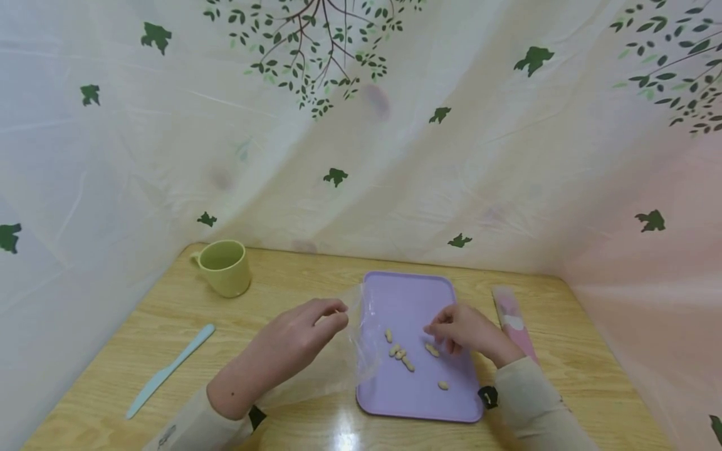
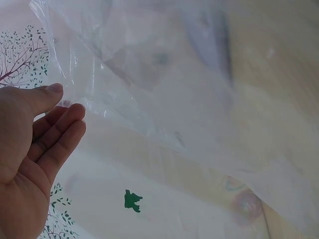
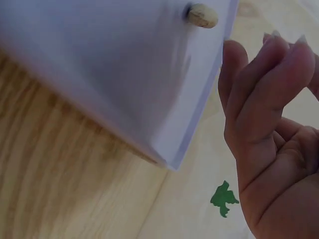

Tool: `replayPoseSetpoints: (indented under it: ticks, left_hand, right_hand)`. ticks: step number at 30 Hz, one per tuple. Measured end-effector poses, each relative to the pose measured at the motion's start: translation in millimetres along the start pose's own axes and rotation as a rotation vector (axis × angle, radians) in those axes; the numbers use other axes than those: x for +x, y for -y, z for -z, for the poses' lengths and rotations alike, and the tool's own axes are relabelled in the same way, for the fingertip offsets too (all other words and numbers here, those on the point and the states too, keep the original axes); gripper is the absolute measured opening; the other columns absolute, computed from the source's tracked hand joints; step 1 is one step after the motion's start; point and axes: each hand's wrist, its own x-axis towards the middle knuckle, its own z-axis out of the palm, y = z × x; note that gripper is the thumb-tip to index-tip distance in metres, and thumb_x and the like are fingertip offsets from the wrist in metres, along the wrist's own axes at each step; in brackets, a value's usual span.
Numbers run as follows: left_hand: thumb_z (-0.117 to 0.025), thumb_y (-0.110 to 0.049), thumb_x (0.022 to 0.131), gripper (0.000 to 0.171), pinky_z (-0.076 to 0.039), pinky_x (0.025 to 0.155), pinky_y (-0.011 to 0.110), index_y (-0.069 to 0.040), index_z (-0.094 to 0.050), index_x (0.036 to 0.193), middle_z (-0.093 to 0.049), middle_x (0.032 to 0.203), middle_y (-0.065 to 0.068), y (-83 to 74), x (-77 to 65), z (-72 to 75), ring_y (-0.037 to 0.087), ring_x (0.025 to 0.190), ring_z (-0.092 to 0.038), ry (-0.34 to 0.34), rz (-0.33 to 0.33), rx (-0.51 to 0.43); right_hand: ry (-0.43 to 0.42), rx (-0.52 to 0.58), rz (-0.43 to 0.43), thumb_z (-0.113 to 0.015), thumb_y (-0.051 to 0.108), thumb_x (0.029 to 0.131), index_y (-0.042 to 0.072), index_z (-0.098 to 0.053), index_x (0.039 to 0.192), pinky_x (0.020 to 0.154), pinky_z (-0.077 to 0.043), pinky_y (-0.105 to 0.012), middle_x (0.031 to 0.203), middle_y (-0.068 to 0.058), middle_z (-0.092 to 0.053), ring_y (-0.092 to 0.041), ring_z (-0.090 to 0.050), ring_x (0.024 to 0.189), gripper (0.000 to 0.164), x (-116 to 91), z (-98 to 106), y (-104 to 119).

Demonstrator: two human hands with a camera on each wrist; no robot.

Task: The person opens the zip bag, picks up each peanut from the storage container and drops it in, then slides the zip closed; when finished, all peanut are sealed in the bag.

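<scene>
My left hand (image 1: 301,335) pinches the edge of a clear plastic bag (image 1: 333,363) between thumb and fingertips. In the left wrist view the bag spreads away from the fingers as a thin, wrinkled film (image 2: 149,99). The bag's right side overlaps the left edge of a purple tray (image 1: 406,300). Several unshelled peanuts (image 1: 408,363) lie on this tray. Above its right side hovers my right hand (image 1: 465,329), fingers bent, with nothing visible between them. A peanut (image 1: 432,349) lies just below these fingers. The right wrist view shows another peanut (image 3: 203,16) on the tray.
A green mug (image 1: 225,269) stands at the back left of the wooden table (image 1: 293,269). A light blue knife-like spreader (image 1: 169,371) lies at the left. Right of the tray is a pink, flat packet (image 1: 514,319). Patterned curtains enclose the table's back and sides.
</scene>
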Motion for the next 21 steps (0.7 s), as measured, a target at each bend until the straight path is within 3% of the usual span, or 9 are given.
replayPoseSetpoints:
  ticks: [9,16,21]
  left_hand:
    - [-0.045,0.000,0.110,0.026,-0.067,0.084,0.027,-0.006,-0.067,0.121,-0.074,0.115,0.008,-0.3,0.7,-0.4,0.016,0.099,-0.075,0.005,-0.003,0.013]
    - [-0.041,-0.003,0.112,0.028,-0.067,0.085,0.027,-0.006,-0.067,0.122,-0.074,0.115,0.008,-0.7,0.8,-0.1,0.016,0.100,-0.075,0.007,-0.004,0.009]
    - [-0.045,-0.001,0.110,0.025,-0.067,0.084,0.027,-0.006,-0.067,0.121,-0.074,0.114,0.008,-0.5,1.5,-1.0,0.016,0.099,-0.075,0.004,-0.007,0.011]
  right_hand:
    - [0.075,-0.062,-0.010,-0.078,0.019,0.094,0.007,-0.074,0.088,0.053,-0.054,-0.027,0.076,-0.004,-0.068,-0.013,-0.060,0.055,0.014,-0.3,-2.2,-6.5]
    - [0.089,-0.097,-0.017,-0.083,0.021,0.091,0.008,-0.071,0.084,0.050,-0.054,-0.025,0.071,-0.003,-0.065,-0.012,-0.060,0.052,0.019,0.7,-4.4,-8.2]
    - [0.097,-0.085,-0.010,-0.082,0.019,0.092,0.007,-0.070,0.082,0.048,-0.056,-0.025,0.068,-0.004,-0.067,-0.012,-0.062,0.049,0.019,0.2,-6.3,-7.6]
